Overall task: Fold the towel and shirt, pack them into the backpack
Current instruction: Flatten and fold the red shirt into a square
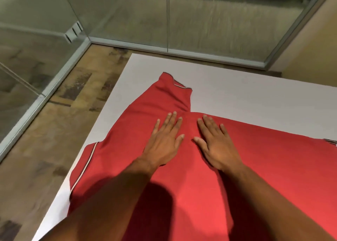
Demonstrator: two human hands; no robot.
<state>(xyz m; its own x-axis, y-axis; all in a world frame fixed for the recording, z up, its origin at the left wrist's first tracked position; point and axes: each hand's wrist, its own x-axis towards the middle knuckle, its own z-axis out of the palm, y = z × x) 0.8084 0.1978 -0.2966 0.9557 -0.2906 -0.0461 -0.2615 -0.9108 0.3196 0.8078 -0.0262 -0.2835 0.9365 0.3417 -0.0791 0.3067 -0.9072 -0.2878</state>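
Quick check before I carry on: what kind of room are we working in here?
Probably an office or meeting room, not a home: glass partition walls in metal floor tracks, wood-look flooring, and a plain white table where both hands press the red shirt flat.

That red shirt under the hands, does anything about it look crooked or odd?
Nothing damaged. The red shirt lies skewed across the white table, its lower-left edge overhanging the table's side. Both the left hand and right hand press flat on it.

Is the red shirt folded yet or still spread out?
Spread: the shirt lies flat on the table, one sleeve extended, both hands flat on it.
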